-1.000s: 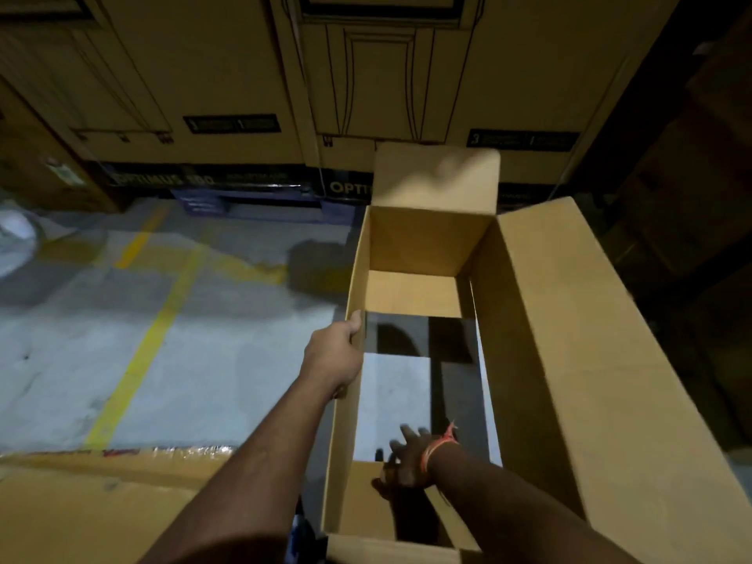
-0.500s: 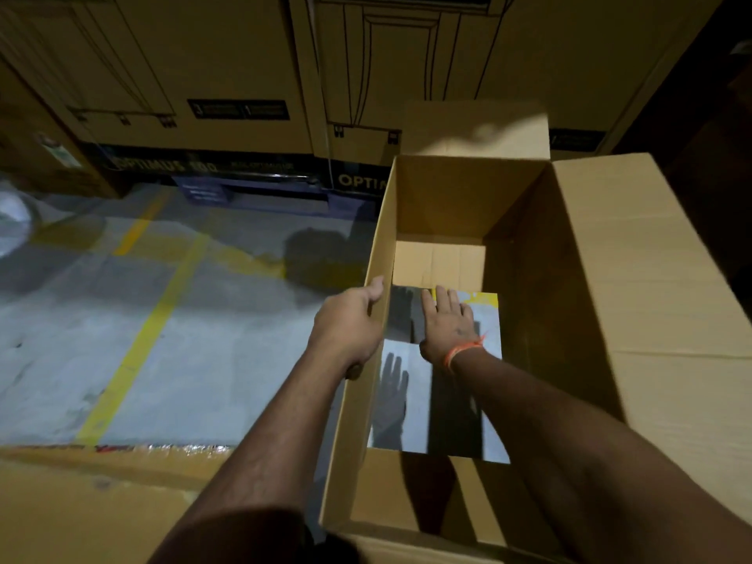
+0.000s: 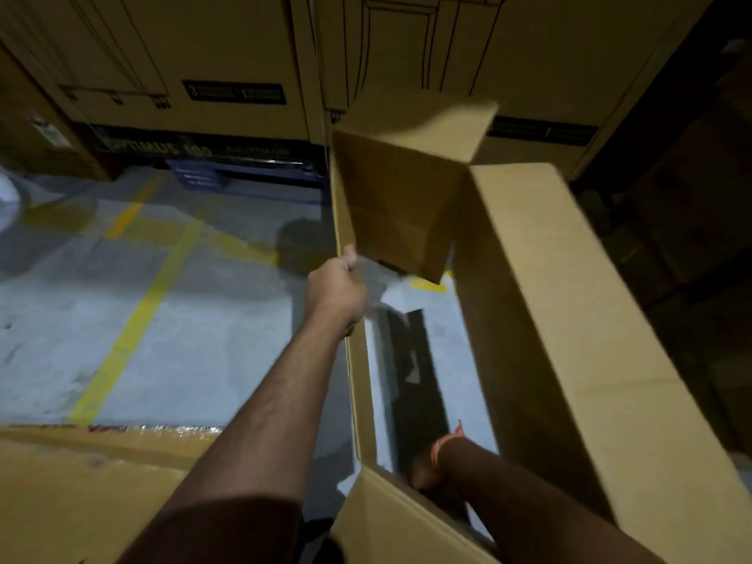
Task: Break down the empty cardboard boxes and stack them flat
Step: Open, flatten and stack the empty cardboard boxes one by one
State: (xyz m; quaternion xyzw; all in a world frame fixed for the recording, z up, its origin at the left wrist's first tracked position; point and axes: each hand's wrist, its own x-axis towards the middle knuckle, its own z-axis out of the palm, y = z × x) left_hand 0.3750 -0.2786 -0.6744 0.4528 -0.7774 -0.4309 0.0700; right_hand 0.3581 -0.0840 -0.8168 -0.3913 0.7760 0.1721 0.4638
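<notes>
Standing on grey concrete floor (image 3: 81, 303) with yellow lines (image 3: 138, 319), stacked cartons (image 3: 203, 54) behind.

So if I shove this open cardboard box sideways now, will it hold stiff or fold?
Probably fold: the cardboard box has no closed bottom, floor showing through. Likely light, since the left hand alone grips its wall. The far flap looks loose, apt to swing.

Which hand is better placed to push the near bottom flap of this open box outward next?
The right hand, probably: it is already down inside the open brown cardboard box beside the near bottom flap. The left hand is busy gripping the box's left wall.
</notes>
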